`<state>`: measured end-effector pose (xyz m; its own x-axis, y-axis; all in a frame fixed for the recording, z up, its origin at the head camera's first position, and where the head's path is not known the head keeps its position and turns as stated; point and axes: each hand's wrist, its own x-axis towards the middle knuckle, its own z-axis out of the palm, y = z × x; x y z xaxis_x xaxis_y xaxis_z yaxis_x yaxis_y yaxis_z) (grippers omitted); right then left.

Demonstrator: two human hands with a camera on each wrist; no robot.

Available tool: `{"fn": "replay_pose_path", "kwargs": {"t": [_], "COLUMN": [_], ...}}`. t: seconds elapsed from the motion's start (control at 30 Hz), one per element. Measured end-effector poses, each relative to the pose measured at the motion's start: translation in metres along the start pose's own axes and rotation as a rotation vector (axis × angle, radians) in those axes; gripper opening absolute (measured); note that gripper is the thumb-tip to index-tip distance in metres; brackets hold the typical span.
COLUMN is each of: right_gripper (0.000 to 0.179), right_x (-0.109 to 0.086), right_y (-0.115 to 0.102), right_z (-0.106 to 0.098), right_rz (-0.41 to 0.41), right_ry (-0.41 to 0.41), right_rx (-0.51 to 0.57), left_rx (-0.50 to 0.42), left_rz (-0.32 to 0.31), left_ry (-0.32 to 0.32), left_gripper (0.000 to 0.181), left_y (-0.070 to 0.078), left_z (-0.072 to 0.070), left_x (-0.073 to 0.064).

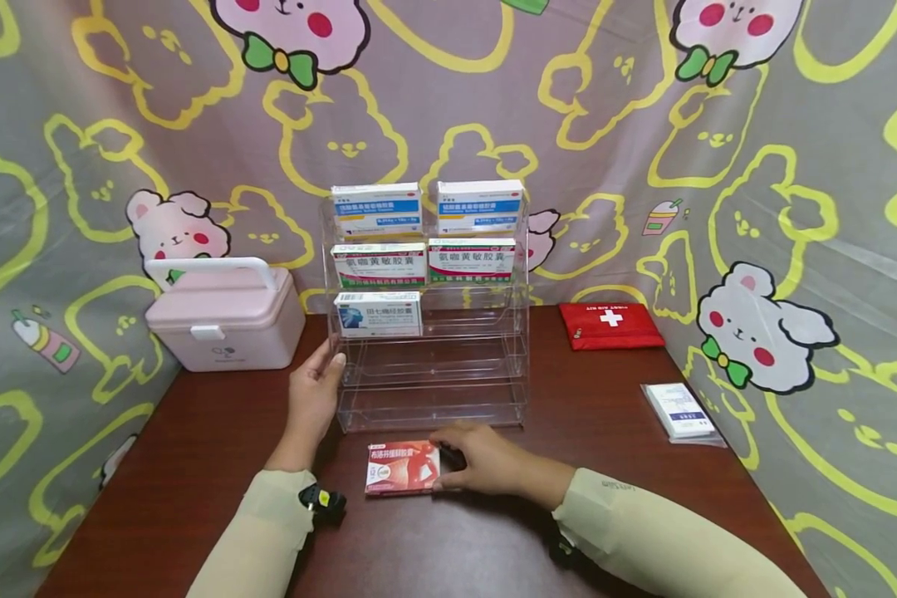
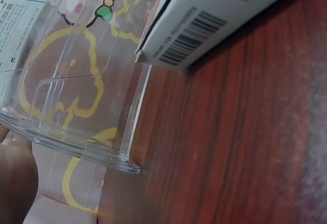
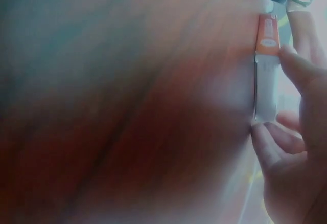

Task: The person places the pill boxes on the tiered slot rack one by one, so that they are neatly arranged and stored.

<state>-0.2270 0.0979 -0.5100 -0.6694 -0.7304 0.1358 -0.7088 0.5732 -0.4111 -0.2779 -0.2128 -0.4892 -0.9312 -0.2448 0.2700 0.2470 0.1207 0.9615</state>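
Note:
A red medicine box (image 1: 398,470) lies low over the table in front of a clear tiered display rack (image 1: 433,415). My right hand (image 1: 497,463) pinches the box's right end between thumb and fingers. In the right wrist view, the hand (image 3: 291,147) has its fingertips at the edges of the box's white side (image 3: 266,88). My left hand (image 1: 314,403) holds the rack's left side, thumb toward the front. The left wrist view shows only part of that hand (image 2: 18,178), beside the rack's clear panel (image 2: 76,147). A barcode marks the near medicine box (image 2: 204,35).
Blue-and-white boxes (image 1: 377,212) fill the rack's top tier, green-and-red ones (image 1: 379,267) the second; one white-and-blue box (image 1: 379,316) sits below. A pink-and-white case (image 1: 224,324) stands left. To the right lie a red first-aid pouch (image 1: 611,325) and a white packet (image 1: 680,411).

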Motion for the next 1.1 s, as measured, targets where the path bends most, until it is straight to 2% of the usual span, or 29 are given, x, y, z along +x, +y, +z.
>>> {"fn": "replay_pose_path", "kwargs": {"t": [0.17, 0.37, 0.57, 0.7, 0.8, 0.93, 1.1], "right_gripper": [0.072, 0.077, 0.057, 0.037, 0.026, 0.020, 0.018], "right_x": [0.000, -0.002, -0.007, -0.009, -0.011, -0.015, -0.021], "right_y": [-0.003, -0.007, -0.006, -0.005, -0.003, 0.001, 0.006], "right_z": [-0.001, -0.005, -0.006, -0.007, -0.010, -0.017, -0.032], "right_rz": [-0.003, 0.003, -0.031, -0.069, -0.069, -0.047, -0.022], "right_ry": [-0.006, 0.033, 0.086, 0.158, 0.205, 0.243, 0.280], "right_rx": [0.015, 0.103, 0.187, 0.203, 0.248, 0.315, 0.339], "left_rx": [-0.009, -0.021, -0.013, -0.010, -0.009, -0.011, -0.016], "left_rz": [-0.001, 0.002, 0.006, 0.008, 0.005, 0.003, 0.006], "left_ry": [0.001, -0.002, -0.001, -0.005, -0.003, 0.003, -0.001], "left_gripper": [0.049, 0.049, 0.049, 0.050, 0.050, 0.049, 0.050], "left_y": [0.000, 0.000, 0.000, 0.000, 0.000, 0.000, 0.001], "left_z": [0.000, 0.001, 0.001, 0.000, 0.000, 0.001, 0.001], "left_x": [0.000, 0.001, 0.000, 0.001, 0.000, 0.000, 0.000]}}
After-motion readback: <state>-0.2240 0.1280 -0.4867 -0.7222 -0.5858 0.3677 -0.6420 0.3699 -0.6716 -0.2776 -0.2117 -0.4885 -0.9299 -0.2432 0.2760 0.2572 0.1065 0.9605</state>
